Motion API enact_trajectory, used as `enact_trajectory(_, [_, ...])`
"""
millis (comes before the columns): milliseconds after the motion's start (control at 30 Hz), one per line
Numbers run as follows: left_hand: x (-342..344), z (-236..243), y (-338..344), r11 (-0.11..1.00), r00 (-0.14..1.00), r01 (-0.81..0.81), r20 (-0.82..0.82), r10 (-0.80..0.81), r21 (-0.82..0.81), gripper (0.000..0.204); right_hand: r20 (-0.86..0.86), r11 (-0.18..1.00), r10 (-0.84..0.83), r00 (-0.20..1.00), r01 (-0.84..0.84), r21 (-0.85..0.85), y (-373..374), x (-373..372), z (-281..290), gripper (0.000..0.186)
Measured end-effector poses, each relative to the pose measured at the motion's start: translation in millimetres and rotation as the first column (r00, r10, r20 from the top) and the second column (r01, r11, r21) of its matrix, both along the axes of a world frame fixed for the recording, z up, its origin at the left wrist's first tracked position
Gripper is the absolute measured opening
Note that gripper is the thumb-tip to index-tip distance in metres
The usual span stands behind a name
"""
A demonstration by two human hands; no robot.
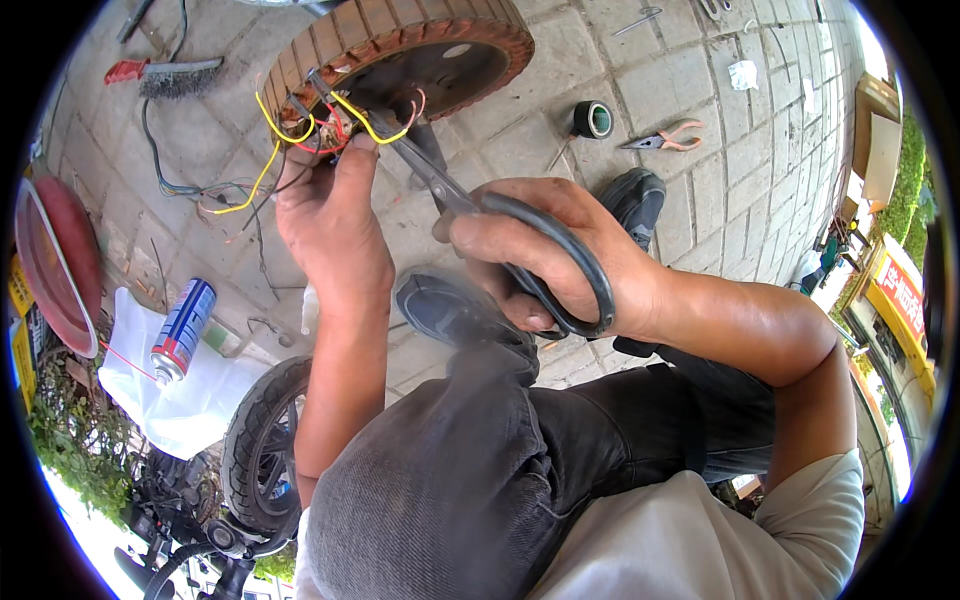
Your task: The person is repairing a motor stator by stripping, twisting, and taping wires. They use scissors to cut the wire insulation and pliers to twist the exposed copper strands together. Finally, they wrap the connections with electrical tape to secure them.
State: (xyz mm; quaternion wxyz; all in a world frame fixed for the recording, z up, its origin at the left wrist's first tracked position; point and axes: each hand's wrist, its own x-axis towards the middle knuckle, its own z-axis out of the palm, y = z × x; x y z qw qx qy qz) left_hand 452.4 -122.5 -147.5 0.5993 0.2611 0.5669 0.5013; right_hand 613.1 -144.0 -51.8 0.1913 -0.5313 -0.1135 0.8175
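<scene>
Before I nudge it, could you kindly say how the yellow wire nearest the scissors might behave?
The yellow wire should probably bend easily, being thin and already curved. It is likely light, given that slimness, and could snag the nearby scissors.

Free paving (560, 70) right of the wheel (410, 70), around tape roll (586, 120) and pliers (656, 141).

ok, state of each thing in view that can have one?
Insulated wires: several ends loose
Left hand: pinching at the wires
Scissors: held, blade gap unclear
Right hand: gripping the scissors
Needle-nose pliers: lying, handles spread
Spray can: lying on its side
White plastic bag: crumpled, under the can
Wire brush: lying, bristles exposed
Black tape roll: set down
</scene>
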Motion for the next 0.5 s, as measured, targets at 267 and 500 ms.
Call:
enact_trajectory(267, [-0.6, -0.6, -0.1, 1.0, 1.0, -0.001, -0.001, 0.001, -0.002, 0.019, -0.013, 1.0, 0.013, 1.0, -0.013, -0.012, 5.0, 1.1, 2.3, 0.03])
enact_trajectory(500, [0.4, 0.6, -0.2, 1.0, 1.0, -0.006, 0.016, 0.006, -0.004, 0.019, -0.046, 0.997, -0.053, 0.998, 0.05, -0.058, 4.0, -0.6, -1.3, 0.027])
